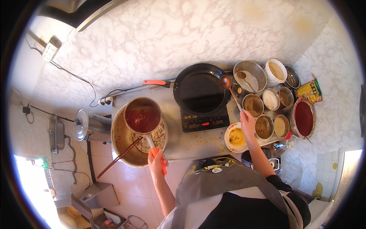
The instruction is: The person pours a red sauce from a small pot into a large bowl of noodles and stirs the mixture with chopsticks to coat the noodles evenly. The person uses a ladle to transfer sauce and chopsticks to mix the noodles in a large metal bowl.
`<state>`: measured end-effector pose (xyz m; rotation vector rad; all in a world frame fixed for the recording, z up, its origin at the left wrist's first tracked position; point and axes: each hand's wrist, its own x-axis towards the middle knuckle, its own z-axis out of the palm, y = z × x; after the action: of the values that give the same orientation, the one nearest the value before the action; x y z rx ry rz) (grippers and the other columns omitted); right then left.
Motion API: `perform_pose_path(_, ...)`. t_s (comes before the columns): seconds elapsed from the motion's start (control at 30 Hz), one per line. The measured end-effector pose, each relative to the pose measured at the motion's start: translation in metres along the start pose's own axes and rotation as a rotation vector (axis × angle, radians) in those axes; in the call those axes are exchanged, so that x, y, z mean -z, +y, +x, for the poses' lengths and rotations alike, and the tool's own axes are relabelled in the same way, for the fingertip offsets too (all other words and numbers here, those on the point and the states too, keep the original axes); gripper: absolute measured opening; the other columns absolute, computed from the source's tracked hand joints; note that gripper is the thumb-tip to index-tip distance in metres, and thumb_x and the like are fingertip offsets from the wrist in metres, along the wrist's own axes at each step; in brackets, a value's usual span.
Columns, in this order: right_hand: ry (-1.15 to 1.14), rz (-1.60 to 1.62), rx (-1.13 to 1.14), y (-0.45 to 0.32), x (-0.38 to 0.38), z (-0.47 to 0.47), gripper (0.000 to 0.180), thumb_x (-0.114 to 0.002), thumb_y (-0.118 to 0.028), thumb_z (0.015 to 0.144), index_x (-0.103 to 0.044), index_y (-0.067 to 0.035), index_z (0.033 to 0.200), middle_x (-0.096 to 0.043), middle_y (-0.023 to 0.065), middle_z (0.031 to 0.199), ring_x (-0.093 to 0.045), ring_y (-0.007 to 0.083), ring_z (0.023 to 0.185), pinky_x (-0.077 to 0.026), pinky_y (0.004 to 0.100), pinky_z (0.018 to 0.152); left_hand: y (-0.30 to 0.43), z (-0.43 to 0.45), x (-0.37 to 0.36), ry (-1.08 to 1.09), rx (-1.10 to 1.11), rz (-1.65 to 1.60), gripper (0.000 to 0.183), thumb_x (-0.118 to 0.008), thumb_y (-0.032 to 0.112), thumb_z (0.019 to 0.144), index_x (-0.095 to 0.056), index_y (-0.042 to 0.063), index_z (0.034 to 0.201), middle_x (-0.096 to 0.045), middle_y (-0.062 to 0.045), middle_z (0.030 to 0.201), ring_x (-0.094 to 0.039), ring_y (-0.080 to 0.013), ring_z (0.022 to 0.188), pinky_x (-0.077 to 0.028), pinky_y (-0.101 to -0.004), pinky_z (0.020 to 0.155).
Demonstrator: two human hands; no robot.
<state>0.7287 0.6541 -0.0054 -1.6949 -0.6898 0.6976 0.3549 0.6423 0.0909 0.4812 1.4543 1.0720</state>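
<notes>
My left hand [156, 164] grips the orange handle of a saucepan [143, 115] holding dark red liquid. The saucepan is over a wide metal basin [120, 147] with pale shredded food [160, 134] in it; I cannot tell whether they touch. A pair of chopsticks [120, 157] leans across the basin's near rim. In my right hand [247, 123] is the handle of a ladle [226, 82], its stained bowl at the right rim of a black frying pan [200, 88]. That pan sits on an induction cooker [205, 123] with a lit red display.
Right of the cooker stand a plate with yellow residue [228, 143], several metal seasoning bowls [253, 105], a large bowl with a spoon [258, 73], a white tub [276, 71] and a pot of red sauce [303, 117]. A power strip [105, 100] lies at the counter's left end.
</notes>
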Motion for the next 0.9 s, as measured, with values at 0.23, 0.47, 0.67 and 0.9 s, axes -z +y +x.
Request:
perform_pose_path(0.23, 0.109, -0.506, 0.516, 0.023, -0.036, 0.047, 0.019, -0.055, -0.016, 0.088, -0.061, -0.003, 0.1, -0.056, 0.01, 0.063, -0.056, 0.0179, 0.056, -0.045, 0.0335, 0.055, 0.001, 0.023, -0.049, -0.156, -0.054, 0.272, 0.021, -0.059, 0.012, 0.083, -0.048, 0.0, 0.097, -0.047, -0.003, 0.061, -0.044, -0.0104, 0.042, -0.035, -0.0249, 0.036)
perform_pose_path(0.47, -0.165, 0.64, -0.646, 0.021, -0.047, 0.037, 0.007, -0.052, -0.018, 0.091, -0.054, -0.011, 0.093, -0.039, -0.0039, 0.06, -0.031, 0.0064, 0.042, -0.023, 0.021, 0.036, -0.012, 0.059, -0.089, -0.24, -0.15, 0.474, 0.026, -0.06, 0.013, 0.083, -0.049, -0.001, 0.101, -0.049, -0.003, 0.056, -0.046, -0.0115, 0.039, -0.035, -0.0243, 0.035)
perform_pose_path(0.67, -0.213, 0.757, -0.657, -0.012, -0.036, 0.023, 0.007, -0.053, -0.02, 0.092, -0.051, -0.013, 0.089, -0.037, -0.0056, 0.06, -0.028, 0.0039, 0.042, -0.019, 0.0195, 0.037, -0.016, 0.077, -0.108, -0.255, -0.127, 0.428, 0.03, -0.062, 0.009, 0.08, -0.049, -0.002, 0.104, -0.051, -0.004, 0.059, -0.047, -0.0114, 0.041, -0.036, -0.0246, 0.036)
perform_pose_path(0.9, -0.302, 0.638, -0.571, -0.059, -0.019, 0.008, 0.012, -0.053, -0.022, 0.093, -0.054, -0.011, 0.099, -0.039, -0.0064, 0.06, -0.031, 0.0021, 0.044, -0.02, 0.0178, 0.038, -0.023, 0.082, -0.112, -0.358, 0.003, 0.334, 0.031, -0.065, 0.008, 0.078, -0.049, 0.0, 0.103, -0.05, -0.004, 0.061, -0.045, -0.0111, 0.043, -0.036, -0.0257, 0.037)
